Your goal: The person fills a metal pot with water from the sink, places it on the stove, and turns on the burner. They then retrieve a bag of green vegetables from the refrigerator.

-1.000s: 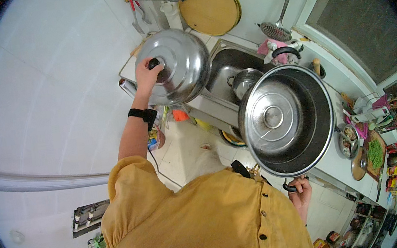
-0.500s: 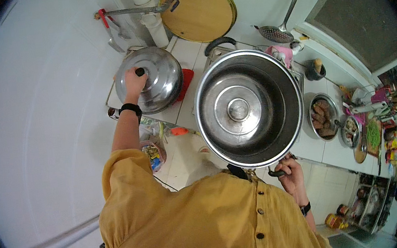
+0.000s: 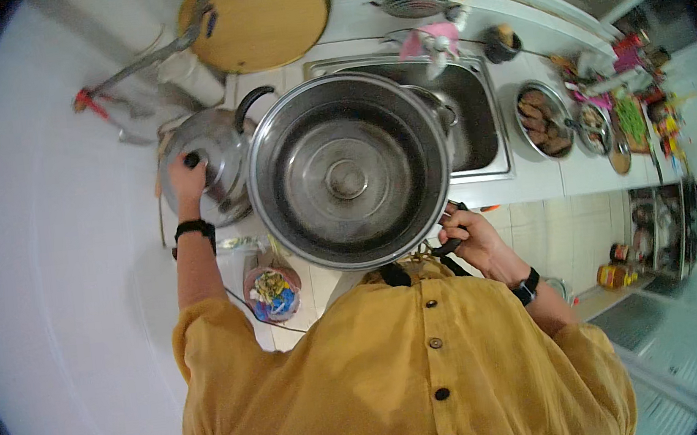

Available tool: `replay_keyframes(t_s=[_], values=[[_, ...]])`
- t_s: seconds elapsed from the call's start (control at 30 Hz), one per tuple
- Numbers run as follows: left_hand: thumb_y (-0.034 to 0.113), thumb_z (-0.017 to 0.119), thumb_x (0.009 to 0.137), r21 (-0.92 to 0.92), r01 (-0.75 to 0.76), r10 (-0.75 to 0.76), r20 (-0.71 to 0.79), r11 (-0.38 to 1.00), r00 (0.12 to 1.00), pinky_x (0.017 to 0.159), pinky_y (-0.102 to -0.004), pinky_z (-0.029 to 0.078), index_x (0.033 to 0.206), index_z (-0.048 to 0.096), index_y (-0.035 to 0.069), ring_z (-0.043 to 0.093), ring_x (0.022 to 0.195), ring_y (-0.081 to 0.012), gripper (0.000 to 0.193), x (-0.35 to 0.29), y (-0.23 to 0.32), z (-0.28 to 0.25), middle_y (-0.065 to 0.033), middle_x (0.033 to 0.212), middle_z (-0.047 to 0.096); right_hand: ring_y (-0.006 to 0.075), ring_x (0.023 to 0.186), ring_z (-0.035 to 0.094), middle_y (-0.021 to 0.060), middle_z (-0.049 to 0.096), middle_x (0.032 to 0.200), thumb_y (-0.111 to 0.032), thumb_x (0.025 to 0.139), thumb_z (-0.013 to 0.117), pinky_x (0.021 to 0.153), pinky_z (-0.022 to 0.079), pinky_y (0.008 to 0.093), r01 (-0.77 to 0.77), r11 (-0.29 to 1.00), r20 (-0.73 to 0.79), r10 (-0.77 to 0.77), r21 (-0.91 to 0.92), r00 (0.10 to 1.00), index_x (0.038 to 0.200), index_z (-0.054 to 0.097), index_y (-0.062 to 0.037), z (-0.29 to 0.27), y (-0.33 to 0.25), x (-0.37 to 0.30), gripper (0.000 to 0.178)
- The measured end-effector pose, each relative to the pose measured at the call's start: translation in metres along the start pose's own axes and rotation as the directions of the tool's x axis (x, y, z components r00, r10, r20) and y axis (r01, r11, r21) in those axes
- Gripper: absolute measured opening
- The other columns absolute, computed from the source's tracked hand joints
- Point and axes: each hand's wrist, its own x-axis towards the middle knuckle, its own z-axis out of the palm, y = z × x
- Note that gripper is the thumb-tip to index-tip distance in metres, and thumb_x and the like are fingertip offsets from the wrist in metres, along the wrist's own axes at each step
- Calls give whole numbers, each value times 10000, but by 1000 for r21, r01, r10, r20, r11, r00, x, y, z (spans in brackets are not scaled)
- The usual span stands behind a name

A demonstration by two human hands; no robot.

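Observation:
A large, deep steel pot (image 3: 344, 137) with an empty inside is held up near my body, its mouth toward me. My right hand (image 3: 474, 240) is closed round the black handle on its near side. The other black handle (image 3: 253, 104) sticks out at the far left, with no hand on it. At the left, a domed steel lid (image 3: 229, 158) rests on the counter. My left hand (image 3: 188, 176) grips its black knob (image 3: 191, 159). The pot's rim hides the lid's right edge.
A steel sink (image 3: 485, 139) lies behind the pot's right side, with a pink cloth (image 3: 432, 40) at the tap. Farther right are a bowl of brown meat chunks (image 3: 542, 122), a smaller bowl (image 3: 594, 125) and chopped greens (image 3: 631, 118). A waste bin (image 3: 273, 295) stands below the counter.
The pot has moved left, away from the sink, and now overlaps the lid's right side. My right hand moved with it. My left hand keeps its grip on the knob. The view has shifted.

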Motion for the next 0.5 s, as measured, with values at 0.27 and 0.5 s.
replay_keyframes(t_s=[0.27, 0.5], values=[[304, 694, 764, 124, -111, 136, -215, 986, 967, 1004, -460, 386, 1313, 496, 22, 474, 1149, -418, 648, -29, 50, -19, -263, 1217, 519, 106, 521, 375, -42, 374, 605, 50, 801, 450, 770, 462, 307, -12, 998, 56, 9, 58, 998, 1315, 401, 39, -9, 9, 21, 516], [469, 573, 911, -717, 265, 28, 368, 645, 929, 790, -352, 490, 1284, 530, 41, 554, 967, -182, 570, -111, 131, -35, -110, 1188, 566, 70, 454, 317, 7, 496, 789, 60, 785, 445, 764, 478, 324, 37, 993, 10, -39, 110, 999, 1250, 475, 13, -26, 1, 5, 469]])
